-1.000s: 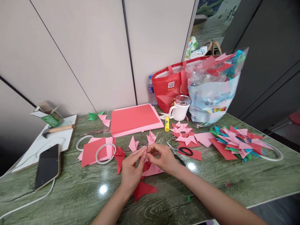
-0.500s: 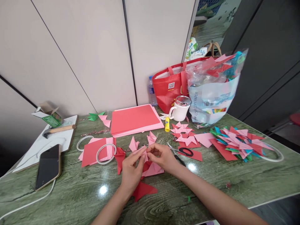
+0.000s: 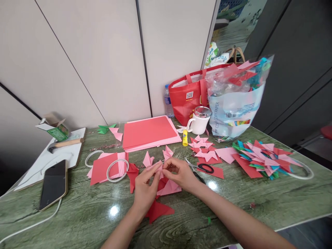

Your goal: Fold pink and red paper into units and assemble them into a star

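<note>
Between my two hands is a small piece of pink folded paper (image 3: 160, 170), partly hidden by the fingers. My left hand (image 3: 147, 183) pinches it from the left, thumb against fingers. On the other side my right hand (image 3: 178, 174) grips its edge with thumb and forefinger. Beneath the hands lie more pink folded pieces (image 3: 169, 187) and a red folded piece (image 3: 159, 211). Just beyond them two pink folded pieces stand, one on the left (image 3: 148, 159) and one on the right (image 3: 168, 152). Another red folded piece (image 3: 132, 177) is left of my left hand.
Scissors (image 3: 198, 167) lie right of my hands, near a glue stick (image 3: 185, 137) and a white mug (image 3: 199, 121). Stacked paper sheets (image 3: 149, 131) sit behind. A heap of colourful folded pieces (image 3: 264, 157) is at right; a phone (image 3: 53, 185) and hammer (image 3: 64, 143) are at left.
Both hands stay in nearly the same place, still pinching the pink paper, with only slight finger movement. Nothing else has visibly moved.
</note>
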Action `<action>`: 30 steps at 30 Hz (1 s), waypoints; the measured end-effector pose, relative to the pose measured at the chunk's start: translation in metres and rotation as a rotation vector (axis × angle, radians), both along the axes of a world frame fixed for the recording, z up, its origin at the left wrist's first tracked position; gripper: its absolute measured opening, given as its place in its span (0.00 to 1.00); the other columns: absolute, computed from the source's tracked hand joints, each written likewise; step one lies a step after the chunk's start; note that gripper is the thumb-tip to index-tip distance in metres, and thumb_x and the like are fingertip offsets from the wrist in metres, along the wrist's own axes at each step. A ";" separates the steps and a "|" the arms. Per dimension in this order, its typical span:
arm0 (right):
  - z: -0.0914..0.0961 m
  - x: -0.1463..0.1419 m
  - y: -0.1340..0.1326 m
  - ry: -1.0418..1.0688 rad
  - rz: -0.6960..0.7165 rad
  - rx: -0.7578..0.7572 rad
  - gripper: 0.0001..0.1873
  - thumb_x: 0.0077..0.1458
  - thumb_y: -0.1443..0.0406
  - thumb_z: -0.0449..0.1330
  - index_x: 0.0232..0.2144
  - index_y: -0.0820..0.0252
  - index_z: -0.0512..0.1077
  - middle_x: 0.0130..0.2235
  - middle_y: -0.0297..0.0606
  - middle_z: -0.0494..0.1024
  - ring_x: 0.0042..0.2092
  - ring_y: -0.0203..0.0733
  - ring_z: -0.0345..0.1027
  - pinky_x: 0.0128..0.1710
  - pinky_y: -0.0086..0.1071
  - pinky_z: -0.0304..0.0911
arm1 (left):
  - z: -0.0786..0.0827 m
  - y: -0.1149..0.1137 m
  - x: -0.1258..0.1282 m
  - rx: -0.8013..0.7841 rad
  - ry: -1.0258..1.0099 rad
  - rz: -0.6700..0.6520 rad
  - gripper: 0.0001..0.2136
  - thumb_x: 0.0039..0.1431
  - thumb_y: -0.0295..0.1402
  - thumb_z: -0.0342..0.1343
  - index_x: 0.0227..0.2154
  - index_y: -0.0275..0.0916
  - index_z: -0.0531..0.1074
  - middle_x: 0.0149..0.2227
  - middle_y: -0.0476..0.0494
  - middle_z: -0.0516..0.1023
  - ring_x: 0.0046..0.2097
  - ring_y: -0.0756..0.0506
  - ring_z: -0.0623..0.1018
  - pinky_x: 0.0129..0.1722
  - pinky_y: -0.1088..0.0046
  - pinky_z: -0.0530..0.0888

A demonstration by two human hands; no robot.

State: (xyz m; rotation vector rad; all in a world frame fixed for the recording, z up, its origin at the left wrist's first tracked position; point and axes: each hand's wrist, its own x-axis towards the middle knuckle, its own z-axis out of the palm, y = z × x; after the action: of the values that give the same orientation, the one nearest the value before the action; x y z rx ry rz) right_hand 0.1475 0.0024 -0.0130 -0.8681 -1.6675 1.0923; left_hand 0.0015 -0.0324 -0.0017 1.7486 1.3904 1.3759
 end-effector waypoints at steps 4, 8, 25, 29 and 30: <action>0.004 0.002 0.000 -0.074 -0.036 0.100 0.04 0.50 0.69 0.55 0.24 0.59 0.66 0.25 0.32 0.70 0.27 0.33 0.64 0.28 0.26 0.62 | -0.001 0.000 0.000 0.004 -0.011 -0.002 0.12 0.53 0.29 0.56 0.40 0.42 0.77 0.42 0.43 0.79 0.45 0.43 0.77 0.48 0.64 0.72; 0.002 0.002 0.000 -0.219 -0.056 0.260 0.06 0.52 0.69 0.53 0.24 0.59 0.65 0.25 0.33 0.69 0.27 0.34 0.61 0.28 0.27 0.59 | -0.003 0.000 0.000 0.000 -0.012 -0.002 0.12 0.52 0.28 0.56 0.40 0.42 0.77 0.42 0.43 0.80 0.45 0.43 0.77 0.48 0.64 0.72; 0.016 0.024 0.011 0.089 0.051 -0.145 0.12 0.53 0.59 0.56 0.23 0.60 0.66 0.28 0.34 0.74 0.25 0.32 0.65 0.27 0.28 0.63 | 0.002 0.016 -0.026 -0.142 -0.288 0.196 0.14 0.50 0.36 0.57 0.40 0.39 0.77 0.39 0.42 0.79 0.35 0.47 0.75 0.35 0.73 0.70; 0.037 0.037 -0.001 -0.013 0.868 -0.389 0.13 0.47 0.56 0.63 0.30 0.62 0.74 0.32 0.39 0.79 0.35 0.40 0.74 0.36 0.33 0.69 | 0.001 0.022 -0.030 -0.187 -0.449 0.246 0.14 0.47 0.38 0.59 0.36 0.37 0.77 0.35 0.43 0.79 0.32 0.49 0.74 0.31 0.75 0.68; 0.040 0.039 -0.003 -0.062 0.988 -0.426 0.14 0.48 0.56 0.62 0.30 0.62 0.75 0.32 0.40 0.79 0.37 0.41 0.74 0.39 0.33 0.69 | 0.001 0.023 -0.031 -0.206 -0.496 0.245 0.14 0.46 0.38 0.60 0.35 0.37 0.77 0.34 0.43 0.79 0.31 0.49 0.73 0.30 0.76 0.68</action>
State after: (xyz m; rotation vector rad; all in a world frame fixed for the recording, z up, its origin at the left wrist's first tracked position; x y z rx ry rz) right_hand 0.1861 -0.0011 0.0270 -0.2704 -1.9904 2.1536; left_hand -0.0295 -0.0090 -0.0003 1.0357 1.4250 1.5905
